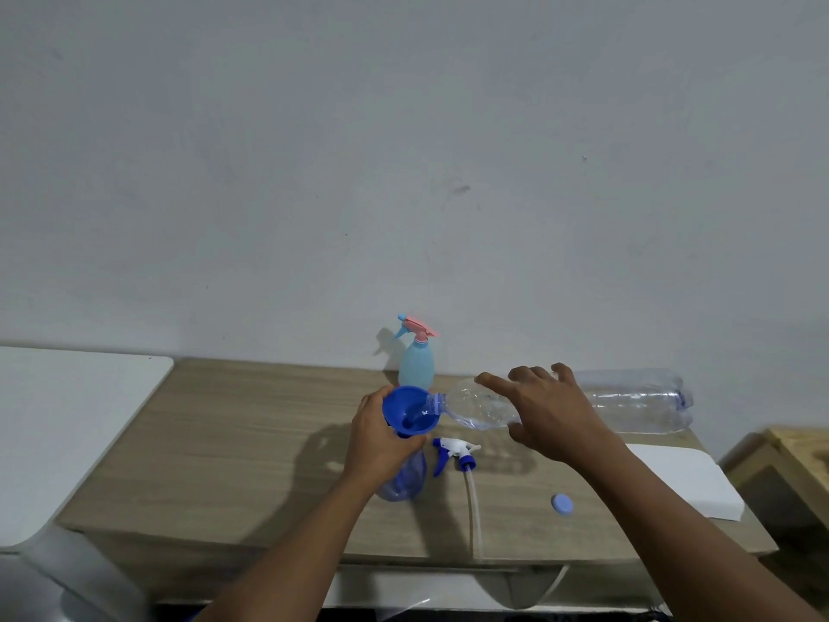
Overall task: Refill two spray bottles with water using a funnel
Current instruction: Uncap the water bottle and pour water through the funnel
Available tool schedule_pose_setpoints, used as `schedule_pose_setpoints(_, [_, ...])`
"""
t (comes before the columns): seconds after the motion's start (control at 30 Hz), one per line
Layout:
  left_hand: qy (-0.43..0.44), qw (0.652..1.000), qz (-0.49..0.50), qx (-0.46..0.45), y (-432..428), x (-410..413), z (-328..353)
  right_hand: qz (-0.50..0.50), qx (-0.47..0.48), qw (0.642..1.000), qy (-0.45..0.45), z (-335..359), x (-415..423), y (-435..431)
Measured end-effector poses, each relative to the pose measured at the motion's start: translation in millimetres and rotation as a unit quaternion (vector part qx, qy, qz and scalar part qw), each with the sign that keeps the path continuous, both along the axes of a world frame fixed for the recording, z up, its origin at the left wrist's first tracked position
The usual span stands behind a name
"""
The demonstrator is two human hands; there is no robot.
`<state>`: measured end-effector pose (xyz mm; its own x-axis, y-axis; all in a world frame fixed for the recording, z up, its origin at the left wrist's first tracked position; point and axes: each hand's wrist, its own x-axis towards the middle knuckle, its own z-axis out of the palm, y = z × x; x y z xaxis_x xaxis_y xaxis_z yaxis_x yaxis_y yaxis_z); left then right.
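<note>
My left hand [379, 437] grips the neck of a clear blue spray bottle [403, 480] that stands on the wooden table [233, 442], with a blue funnel [410, 410] seated in its mouth. My right hand [545, 410] holds a large clear water bottle [628, 406] tipped sideways, its open mouth over the funnel. Water lies in the funnel. The bottle's white and blue spray head [455, 453] with its tube lies on the table beside it. A second, light blue spray bottle [416, 359] with a pink trigger stands upright by the wall.
A light blue bottle cap [561, 504] lies on the table to the right. A white sheet [682, 480] rests at the table's right end. A white surface [67, 419] adjoins the table on the left, and a wooden piece [794, 460] stands at the far right.
</note>
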<state>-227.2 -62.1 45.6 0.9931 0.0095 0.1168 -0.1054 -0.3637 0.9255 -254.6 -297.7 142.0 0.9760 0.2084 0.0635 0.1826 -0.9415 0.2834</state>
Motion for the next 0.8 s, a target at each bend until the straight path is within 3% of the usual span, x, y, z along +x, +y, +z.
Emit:
schedule_pose_setpoints(0.23, [-0.011,1.000,-0.003,-0.002,1,0,-2,-0.010,0.087,0.996,0.021,-11,-7,-8])
schedule_pose_setpoints(0.37, [-0.026,1.000,0.000,0.001,0,-1,-1,-0.021,0.203,0.978,0.036,-23,-13,-17])
schedule_pose_setpoints(0.57, [-0.013,1.000,0.008,0.005,-1,2,-7,-0.017,0.497,0.867,-0.019,-46,-18,-27])
schedule_pose_setpoints(0.7, [-0.012,1.000,0.012,0.004,-1,4,-9,-0.061,0.570,0.812,-0.111,-58,-18,-32])
schedule_pose_setpoints(0.8, [-0.011,1.000,0.012,0.002,-1,3,-9,-0.099,0.584,0.790,-0.160,-60,-19,-35])
